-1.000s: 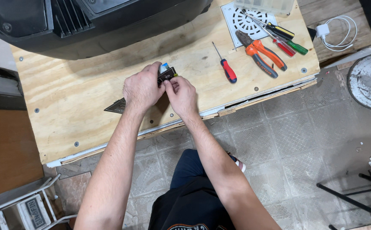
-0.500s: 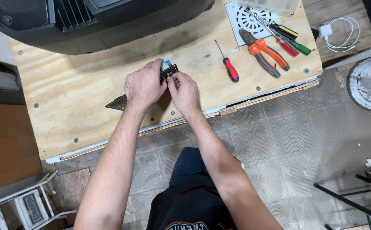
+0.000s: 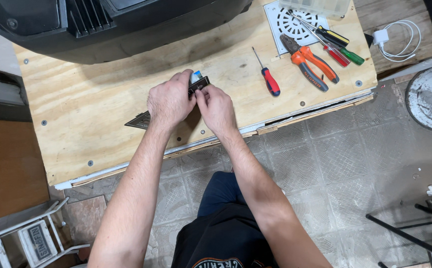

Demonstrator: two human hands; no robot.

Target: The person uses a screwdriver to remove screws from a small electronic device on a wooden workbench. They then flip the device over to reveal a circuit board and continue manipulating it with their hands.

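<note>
screwdriver (image 3: 268,75) left of pliers (image 3: 309,61)

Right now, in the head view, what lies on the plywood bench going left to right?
Dark flat triangular piece → left hand → small black part held by both hands → right hand → red-handled screwdriver → orange pliers → white charger and cable.

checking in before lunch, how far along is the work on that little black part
Both hands, left hand and right hand, grip the small black part over the plywood bench. The red screwdriver and orange pliers lie unused beside them. Nothing looks finished; the rest can't be judged.
</note>
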